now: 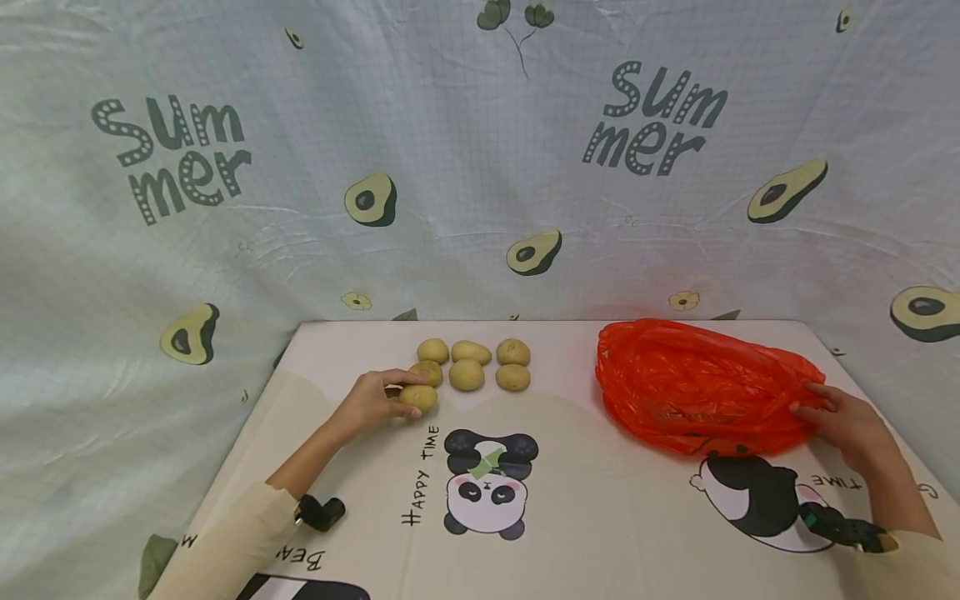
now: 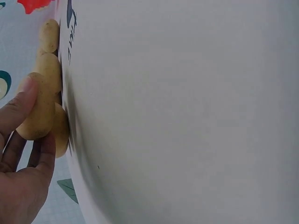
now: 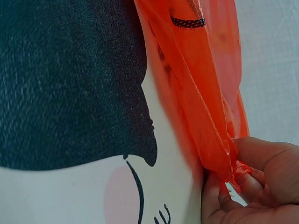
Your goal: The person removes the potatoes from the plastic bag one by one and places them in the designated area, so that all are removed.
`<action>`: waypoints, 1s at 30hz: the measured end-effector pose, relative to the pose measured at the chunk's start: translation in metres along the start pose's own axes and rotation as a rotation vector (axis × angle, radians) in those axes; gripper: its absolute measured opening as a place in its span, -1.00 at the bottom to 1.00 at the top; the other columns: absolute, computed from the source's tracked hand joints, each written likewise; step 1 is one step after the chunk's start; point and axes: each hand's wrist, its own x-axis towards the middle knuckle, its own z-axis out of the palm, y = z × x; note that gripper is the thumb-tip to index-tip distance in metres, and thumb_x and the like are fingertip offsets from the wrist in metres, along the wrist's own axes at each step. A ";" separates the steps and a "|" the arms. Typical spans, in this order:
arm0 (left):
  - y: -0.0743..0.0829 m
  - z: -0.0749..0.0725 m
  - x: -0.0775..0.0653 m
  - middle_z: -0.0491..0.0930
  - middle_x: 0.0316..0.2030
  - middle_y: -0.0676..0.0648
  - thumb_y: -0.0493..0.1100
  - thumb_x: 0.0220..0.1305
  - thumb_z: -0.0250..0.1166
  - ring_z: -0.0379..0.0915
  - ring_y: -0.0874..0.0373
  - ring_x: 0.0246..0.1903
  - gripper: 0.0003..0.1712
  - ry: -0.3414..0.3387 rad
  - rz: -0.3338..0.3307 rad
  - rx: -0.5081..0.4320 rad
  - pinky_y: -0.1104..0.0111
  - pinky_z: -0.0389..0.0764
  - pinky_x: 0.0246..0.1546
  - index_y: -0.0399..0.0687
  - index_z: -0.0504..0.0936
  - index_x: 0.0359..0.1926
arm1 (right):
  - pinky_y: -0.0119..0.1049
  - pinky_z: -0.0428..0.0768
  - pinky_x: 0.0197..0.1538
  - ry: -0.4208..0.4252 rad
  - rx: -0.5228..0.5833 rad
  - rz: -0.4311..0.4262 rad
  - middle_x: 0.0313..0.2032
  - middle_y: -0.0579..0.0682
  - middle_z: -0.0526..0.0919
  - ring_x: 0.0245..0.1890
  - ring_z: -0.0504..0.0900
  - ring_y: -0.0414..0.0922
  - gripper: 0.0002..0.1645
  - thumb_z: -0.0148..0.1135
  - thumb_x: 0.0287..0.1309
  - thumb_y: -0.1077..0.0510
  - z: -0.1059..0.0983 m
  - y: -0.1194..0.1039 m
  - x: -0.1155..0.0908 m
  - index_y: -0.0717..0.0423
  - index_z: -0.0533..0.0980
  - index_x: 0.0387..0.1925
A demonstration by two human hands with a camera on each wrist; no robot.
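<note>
My left hand [image 1: 382,397] grips a yellow potato [image 1: 418,398] between thumb and fingers, at the near left corner of a group of potatoes. In the left wrist view, the same potato [image 2: 38,109] overlaps another potato [image 2: 61,130] behind it. The other potatoes [image 1: 467,375] lie in two short rows at the far side of the table. Over on the right, my right hand [image 1: 851,417] pinches the right end of a red plastic bag [image 1: 697,387]. Up close in the right wrist view, the thumb and fingers hold a crumpled edge of the bag [image 3: 196,93].
The white table [image 1: 600,500] carries printed panda [image 1: 487,492] and girl pictures. A pale curtain [image 1: 450,125] with avocado prints hangs right behind the table's far edge. A dark wrist device [image 1: 321,512] sits on the left arm.
</note>
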 end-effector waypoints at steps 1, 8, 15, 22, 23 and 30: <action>0.000 0.000 0.000 0.62 0.16 -0.27 -0.35 -0.05 0.60 0.47 -0.22 0.25 -0.45 0.000 0.005 0.002 0.13 0.60 0.15 -0.23 0.72 0.06 | 0.37 0.32 0.23 -0.001 -0.001 -0.001 0.37 0.71 -0.16 0.31 0.06 0.64 -0.04 0.06 0.49 0.06 0.000 0.000 0.000 0.48 -0.26 0.49; 0.002 0.000 0.000 0.63 0.15 -0.27 -0.36 -0.06 0.60 0.48 -0.23 0.24 -0.45 -0.013 0.010 -0.014 0.15 0.61 0.13 -0.24 0.73 0.05 | 0.35 0.33 0.21 -0.011 -0.018 -0.017 0.36 0.73 -0.13 0.28 0.09 0.64 -0.04 0.06 0.49 0.03 -0.003 0.004 0.001 0.50 -0.24 0.48; 0.003 -0.001 0.001 0.66 0.12 -0.22 -0.35 -0.05 0.60 0.53 -0.16 0.19 -0.46 -0.058 -0.023 -0.012 0.20 0.63 0.11 -0.22 0.73 0.05 | 0.34 0.34 0.19 -0.010 -0.026 -0.044 0.35 0.74 -0.11 0.27 0.10 0.65 0.05 0.13 0.44 -0.05 -0.003 0.009 0.003 0.51 -0.23 0.48; 0.004 0.000 0.002 0.67 0.12 -0.19 -0.33 -0.06 0.62 0.55 -0.11 0.17 -0.45 -0.063 -0.069 0.005 0.24 0.64 0.08 -0.16 0.75 0.04 | 0.34 0.35 0.19 -0.007 -0.047 -0.051 0.35 0.74 -0.11 0.26 0.11 0.65 0.04 0.11 0.45 -0.06 -0.004 0.008 0.000 0.50 -0.22 0.49; 0.005 0.000 0.002 0.67 0.12 -0.18 -0.32 -0.06 0.62 0.55 -0.10 0.17 -0.46 -0.063 -0.072 0.007 0.24 0.64 0.08 -0.15 0.75 0.04 | 0.35 0.35 0.19 -0.006 -0.048 -0.052 0.35 0.74 -0.11 0.26 0.11 0.65 0.04 0.11 0.45 -0.07 -0.004 0.008 0.000 0.50 -0.22 0.49; 0.002 0.002 0.003 0.68 0.09 -0.17 -0.32 -0.04 0.62 0.58 -0.04 0.09 -0.49 -0.068 -0.085 0.035 0.19 0.65 0.07 -0.15 0.76 0.02 | 0.37 0.34 0.20 -0.004 -0.029 -0.041 0.38 0.71 -0.15 0.29 0.08 0.65 0.08 0.13 0.43 -0.10 -0.003 0.007 -0.001 0.46 -0.24 0.50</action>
